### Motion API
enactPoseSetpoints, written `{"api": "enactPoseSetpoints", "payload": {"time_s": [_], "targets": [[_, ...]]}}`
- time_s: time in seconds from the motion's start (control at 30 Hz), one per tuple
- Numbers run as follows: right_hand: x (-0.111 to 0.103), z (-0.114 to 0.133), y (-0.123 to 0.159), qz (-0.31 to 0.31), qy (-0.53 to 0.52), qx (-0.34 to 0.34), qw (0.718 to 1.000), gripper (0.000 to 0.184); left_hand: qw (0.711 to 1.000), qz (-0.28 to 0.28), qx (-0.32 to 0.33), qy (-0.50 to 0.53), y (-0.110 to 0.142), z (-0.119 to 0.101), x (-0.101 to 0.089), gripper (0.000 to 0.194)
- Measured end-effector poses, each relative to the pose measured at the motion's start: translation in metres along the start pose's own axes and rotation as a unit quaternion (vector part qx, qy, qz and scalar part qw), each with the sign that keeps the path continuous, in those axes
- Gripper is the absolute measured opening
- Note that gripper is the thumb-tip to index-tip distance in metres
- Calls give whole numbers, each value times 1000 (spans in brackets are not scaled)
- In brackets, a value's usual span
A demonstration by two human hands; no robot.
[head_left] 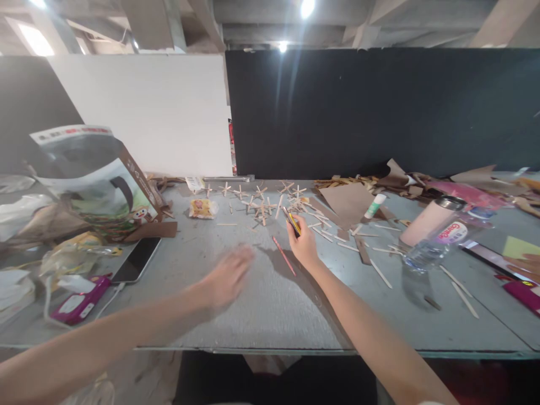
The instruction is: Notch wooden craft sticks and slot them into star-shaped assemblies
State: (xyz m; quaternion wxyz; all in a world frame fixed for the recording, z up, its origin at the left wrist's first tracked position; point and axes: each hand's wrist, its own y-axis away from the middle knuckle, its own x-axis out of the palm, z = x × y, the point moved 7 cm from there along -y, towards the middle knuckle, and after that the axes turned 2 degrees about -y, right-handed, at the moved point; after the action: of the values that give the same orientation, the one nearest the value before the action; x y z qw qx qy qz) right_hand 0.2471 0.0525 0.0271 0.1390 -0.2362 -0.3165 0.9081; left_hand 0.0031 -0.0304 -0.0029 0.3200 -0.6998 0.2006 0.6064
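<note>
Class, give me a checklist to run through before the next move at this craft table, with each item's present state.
1. Black-and-yellow tool in the right hand: ok.
2. Tool's tip covered: cannot tell, too small.
3. Left hand apart from the tool: ok, though blurred.
4. Red pencil in plain view: ok, lying between the hands.
5. Loose sticks gathered: not ok, scattered on the right.
6. Phone away from both hands: ok, far left.

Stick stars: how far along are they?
Several stars look assembled on the table. The right hand grips a yellow-black tool; the left hand is blurred. Loose sticks lie to the right, probably what is left; the final count isn't visible.
</note>
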Motion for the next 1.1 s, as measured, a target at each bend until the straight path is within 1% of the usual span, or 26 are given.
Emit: {"api": "enactPoseSetpoints", "payload": {"time_s": [0.03,0.07,0.1,0.13,0.17,0.2,0.23,0.27,0.3,0.33,0.37,0.4,0.47,0.53,0.57,0.6,0.63,0.67,0.7,0.77,0.83,0.87,0.93,1.0,1.07,1.1], "targets": [[0,0,0,0,-1,2,1000,41,999,30,39,2,5,-10,10,57],[0,1,0,1,-1,2,1000,41,997,57,57,-2,10,-8,17,57],[0,1,0,1,-2,1,1000,40,996,77,52,-13,13,5,19,56],[1,2,0,1,-3,-2,1000,40,995,88,21,-30,15,28,16,56],[1,2,0,2,-3,-4,1000,40,994,89,-25,-52,15,57,8,57],[2,2,0,3,-3,-6,1000,40,990,63,-95,-82,14,90,-7,58],[3,2,0,5,-3,-6,1000,40,981,24,-156,-114,13,119,-26,58],[3,2,0,5,-3,-7,1000,41,972,-15,-188,-141,11,140,-44,59],[4,2,0,6,-3,-9,1000,41,967,-51,-193,-157,7,151,-60,59],[4,2,1,6,-2,-12,1000,41,966,-74,-184,-166,1,154,-71,61],[4,2,1,6,-3,-14,1000,41,966,-82,-179,-170,-5,153,-77,63],[5,2,1,7,-3,-14,1000,41,966,-87,-172,-173,-13,146,-81,62],[5,2,1,14,-3,-6,1000,41,975,-77,-115,-175,-31,118,-77,59],[6,1,1,22,0,9,1000,42,985,-60,-66,-145,-49,88,-66,53],[6,1,1,26,1,16,1000,43,991,-44,-53,-118,-56,76,-58,46],[6,1,1,28,1,20,999,43,995,-23,-45,-84,-63,65,-49,35],[6,1,1,28,0,22,999,42,998,-10,-48,-42,-70,57,-40,25],[6,1,1,27,-2,22,999,42,998,-13,-58,0,-76,51,-34,20],[5,1,0,25,-5,22,999,41,996,-32,-71,38,-82,46,-30,19],[5,-1,0,18,-8,23,1000,40,989,-76,-77,100,-95,35,-25,26],[6,-3,0,10,-10,25,1000,38,977,-128,-117,125,-108,29,-25,37],[6,-4,0,7,-12,25,1000,37,971,-137,-142,135,-115,27,-24,40],[8,-5,0,13,-20,20,1000,36,964,-147,-163,152,-130,23,-22,37],[12,-5,1,24,-30,15,999,35,930,-176,-194,258,-141,27,-19,29],[15,-6,2,39,-33,13,999,36,882,-204,-203,373,-150,33,-11,28],[16,-6,2,48,-31,12,998,38,857,-207,-207,424,-153,35,-5,28]]}}
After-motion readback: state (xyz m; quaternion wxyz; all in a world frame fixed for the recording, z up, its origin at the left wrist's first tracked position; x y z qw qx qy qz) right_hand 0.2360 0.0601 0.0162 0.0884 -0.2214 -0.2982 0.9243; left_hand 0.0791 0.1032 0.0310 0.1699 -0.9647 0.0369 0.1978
